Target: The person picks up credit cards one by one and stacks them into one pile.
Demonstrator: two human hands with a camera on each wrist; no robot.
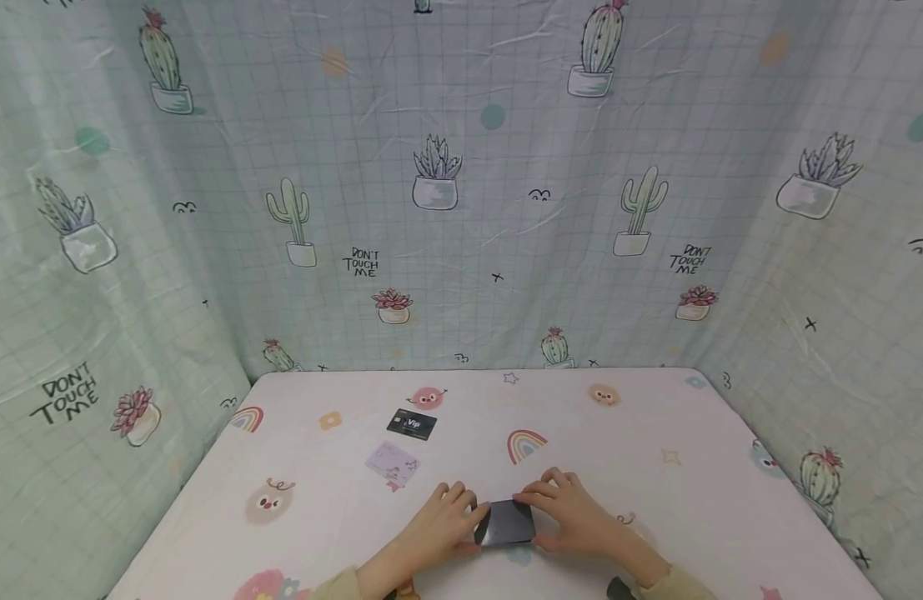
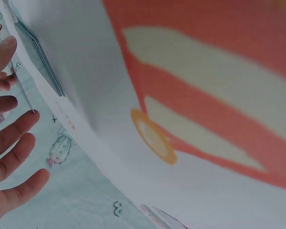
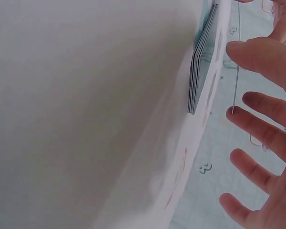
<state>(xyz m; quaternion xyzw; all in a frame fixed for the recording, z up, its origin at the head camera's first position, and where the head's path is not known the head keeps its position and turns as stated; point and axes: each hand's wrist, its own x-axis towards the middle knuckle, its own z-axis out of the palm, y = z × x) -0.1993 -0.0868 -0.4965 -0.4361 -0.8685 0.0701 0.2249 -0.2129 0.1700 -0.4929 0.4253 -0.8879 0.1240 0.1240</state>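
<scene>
Both hands hold a thin dark grey card (image 1: 509,522) by its opposite ends near the table's front. My left hand (image 1: 448,527) pinches the left end, and my right hand (image 1: 569,515) has the right end between thumb and fingers. Edge-on, the same card (image 3: 236,86) shows as a thin line in the right wrist view. Below it, apart from the fingers, lies a small stack of cards (image 2: 43,59) on the table; the held card mostly hides it from the head view. The stack (image 3: 199,67) looks slightly bent or skewed at its edges.
Farther back, left of the middle, a black card marked Vip (image 1: 412,424) lies flat. Just in front of it is a lilac card (image 1: 392,463). The table (image 1: 446,408) wears a white cloth with printed pictures, and a cactus-print curtain (image 1: 461,250) surrounds its back and sides.
</scene>
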